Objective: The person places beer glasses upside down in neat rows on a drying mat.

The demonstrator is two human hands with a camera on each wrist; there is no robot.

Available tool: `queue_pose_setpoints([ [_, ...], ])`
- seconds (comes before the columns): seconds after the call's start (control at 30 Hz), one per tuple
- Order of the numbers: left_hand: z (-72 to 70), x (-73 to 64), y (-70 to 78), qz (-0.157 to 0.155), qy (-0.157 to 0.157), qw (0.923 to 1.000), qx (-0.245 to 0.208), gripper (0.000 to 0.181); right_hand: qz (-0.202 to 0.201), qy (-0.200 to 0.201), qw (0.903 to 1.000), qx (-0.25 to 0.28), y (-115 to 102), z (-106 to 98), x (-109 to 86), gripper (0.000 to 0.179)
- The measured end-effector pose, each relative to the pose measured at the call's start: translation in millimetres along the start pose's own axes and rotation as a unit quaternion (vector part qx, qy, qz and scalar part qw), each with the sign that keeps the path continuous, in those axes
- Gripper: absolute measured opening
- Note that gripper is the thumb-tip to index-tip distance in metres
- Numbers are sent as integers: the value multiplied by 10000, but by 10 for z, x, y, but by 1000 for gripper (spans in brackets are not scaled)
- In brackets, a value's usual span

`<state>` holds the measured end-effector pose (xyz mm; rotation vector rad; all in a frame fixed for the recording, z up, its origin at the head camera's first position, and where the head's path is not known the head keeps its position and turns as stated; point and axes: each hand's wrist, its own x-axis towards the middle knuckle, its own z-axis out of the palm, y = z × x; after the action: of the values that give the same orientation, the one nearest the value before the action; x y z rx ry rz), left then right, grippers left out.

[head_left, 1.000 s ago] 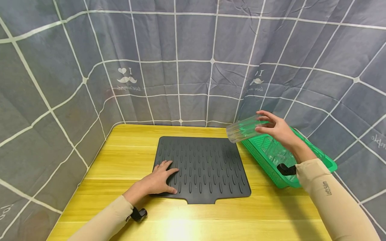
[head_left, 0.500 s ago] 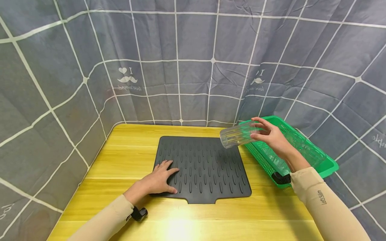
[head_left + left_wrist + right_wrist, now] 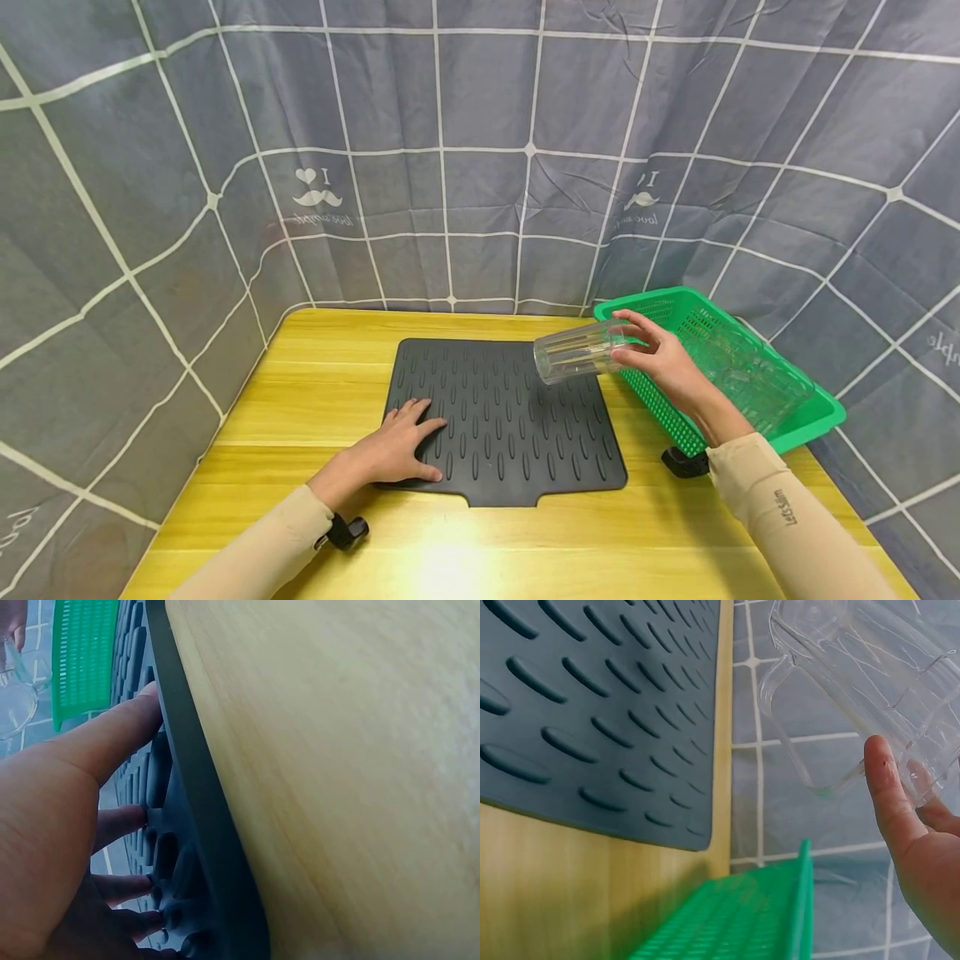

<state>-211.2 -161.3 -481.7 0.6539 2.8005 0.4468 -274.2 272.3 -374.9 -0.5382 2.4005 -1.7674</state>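
Clear plastic or glass, can't tell which: mug (image 3: 577,353) is in my right grip (image 3: 663,367), thumb and fingers clamped on its right end. It's tilted, long axis near level, left end a bit lower, held off the surface above the upper right of the mat (image 3: 510,429). Right wrist view shows its handle (image 3: 774,722) sticking out, no finger through it.

Left grip (image 3: 397,442): fingers spread apart, resting on the lower left of the mat, holding nothing. Thumb is by the near edge.

Risks as I see them:
- Slip. I've got one end only, so the free end has leverage; smooth wall, and a weak pinch could let it rotate or drop.
- Tip-over. Mat is ribbed; if the mug lands tilted or on a ridge, it could rock and fall.
- Handle snag. It could catch the mat first and twist the mug.
- Mat shift. Light pressure from my left side might let it slide on the bench (image 3: 315,367).
- Forearm knock. Basket (image 3: 813,425) sits right of frame under my wrist, clear pieces (image 3: 765,375) inside; dipping the arm could rattle them.
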Motion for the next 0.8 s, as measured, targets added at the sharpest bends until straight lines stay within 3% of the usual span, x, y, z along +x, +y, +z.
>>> queue_pose_setpoints([
  [0.27, -25, 13, 20, 15, -22, 10000, 2, 85, 171, 24, 9997, 188, 60, 122, -42, 60],
  [0.47, -59, 30, 64, 13, 148, 9998, -107, 82, 226, 13, 9988, 442, 109, 210, -56, 62],
  [0.8, -155, 81, 271, 103, 786, 9907, -1109, 82, 271, -6, 9948, 979, 193, 404, -52, 67],
])
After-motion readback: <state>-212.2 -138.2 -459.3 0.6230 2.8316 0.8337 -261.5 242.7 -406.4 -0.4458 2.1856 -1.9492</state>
